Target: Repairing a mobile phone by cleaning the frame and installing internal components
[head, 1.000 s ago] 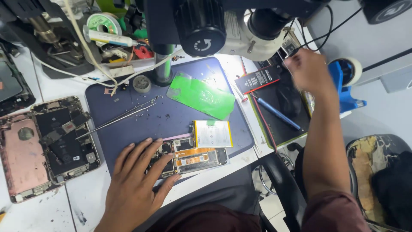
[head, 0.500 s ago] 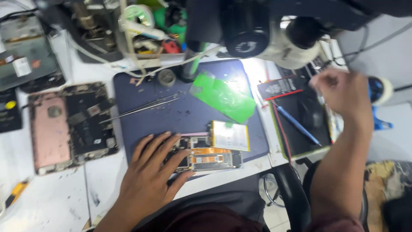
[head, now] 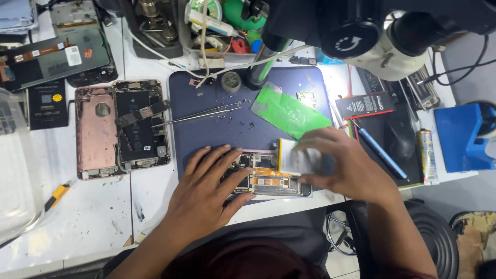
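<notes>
The left hand [head: 206, 194] lies flat with its fingers spread wide, pressing on the left end of an opened phone [head: 268, 178] and gripping nothing. The right hand [head: 343, 168] is blurry and curls loosely over the phone's right end, its fingertips on a pale battery [head: 297, 157]; I cannot tell if it grips it. Tweezers [head: 199, 114] and a green sheet [head: 289, 112] lie on the dark blue mat [head: 212, 129] just past the fingers.

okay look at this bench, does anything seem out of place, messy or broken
The dark mat is speckled with tiny loose bits around the tweezers. The opened phone under both hands lies with its insides bare, and a green sheet lies askew across the mat.
</notes>
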